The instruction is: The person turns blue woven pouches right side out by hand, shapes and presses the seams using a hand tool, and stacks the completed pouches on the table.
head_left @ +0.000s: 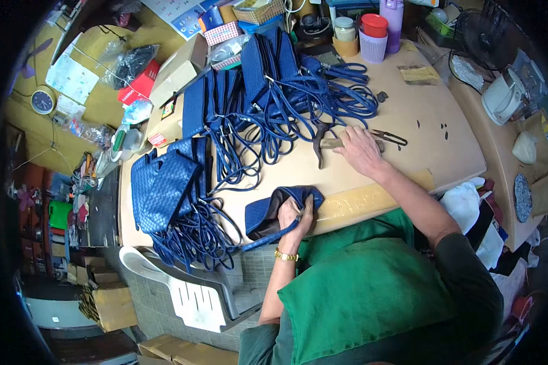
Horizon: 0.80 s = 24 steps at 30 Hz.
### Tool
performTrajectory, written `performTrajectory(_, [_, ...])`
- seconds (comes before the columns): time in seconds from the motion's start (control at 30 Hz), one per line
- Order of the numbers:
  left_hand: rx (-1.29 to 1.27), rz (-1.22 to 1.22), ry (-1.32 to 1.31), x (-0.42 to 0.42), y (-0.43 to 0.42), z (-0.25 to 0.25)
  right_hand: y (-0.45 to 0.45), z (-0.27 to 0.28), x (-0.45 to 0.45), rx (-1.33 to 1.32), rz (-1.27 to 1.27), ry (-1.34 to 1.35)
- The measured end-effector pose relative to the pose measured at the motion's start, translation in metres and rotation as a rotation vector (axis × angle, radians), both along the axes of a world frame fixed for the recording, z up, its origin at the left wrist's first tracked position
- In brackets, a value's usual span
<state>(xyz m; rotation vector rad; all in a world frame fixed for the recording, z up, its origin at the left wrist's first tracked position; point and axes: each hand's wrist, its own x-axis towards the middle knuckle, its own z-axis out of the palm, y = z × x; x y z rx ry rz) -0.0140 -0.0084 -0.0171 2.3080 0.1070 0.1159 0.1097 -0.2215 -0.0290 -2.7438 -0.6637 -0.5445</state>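
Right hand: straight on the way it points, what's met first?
The right hand already lies over the hammer; past it, probably the blue straps of the piled bags, though depth is unclear from this single view.

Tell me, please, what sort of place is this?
Probably a bag-making or bag-finishing workshop: many similar blue bags with long straps are piled on the worktable, and a hammer lies at the person's right hand.
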Motion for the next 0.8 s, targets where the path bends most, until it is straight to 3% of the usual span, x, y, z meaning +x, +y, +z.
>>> performTrajectory(0.1, [0.084,0.046,0.047,0.003,0.003,-0.014,-0.002,0.02,-0.016,0.131,0.012,0.106])
performTrajectory(0.17, [0.059,0.059,0.09,0.005,0.002,-0.014,-0.004,0.041,-0.03,0.334,-0.08,0.461])
performTrajectory(0.2, [0.04,0.069,0.122,0.006,0.002,-0.012,-0.008,0.046,-0.037,0.33,-0.081,0.468])
performTrajectory(0.27, [0.018,0.074,0.161,0.006,0.002,-0.003,-0.019,0.05,-0.05,0.698,0.158,0.77])
performTrajectory(0.3, [-0.002,0.08,0.198,0.006,0.001,0.005,-0.023,0.046,-0.06,0.696,0.16,0.773])
performTrajectory(0.37, [-0.106,0.079,0.161,0.004,0.004,0.016,-0.027,0.04,-0.081,0.382,0.218,0.713])
performTrajectory(0.43, [-0.178,-0.001,0.142,0.007,0.01,0.011,-0.023,0.051,-0.09,0.317,0.203,0.739])
performTrajectory(0.5, [-0.142,0.021,0.171,0.009,0.005,0.015,-0.017,0.067,-0.099,0.255,0.184,0.772])
performTrajectory(0.6, [0.051,0.053,0.206,0.012,0.001,0.019,-0.01,0.076,-0.107,0.382,0.14,0.617])
performTrajectory(0.7, [0.08,0.003,0.16,0.017,0.008,-0.002,-0.004,0.061,-0.111,0.248,0.111,0.646])
performTrajectory(0.77, [0.031,-0.01,0.14,0.013,0.005,0.005,-0.003,0.061,-0.105,0.046,0.262,0.663])
performTrajectory(0.8, [0.018,0.016,0.103,0.014,0.003,0.01,-0.006,0.068,-0.101,0.006,0.326,0.503])
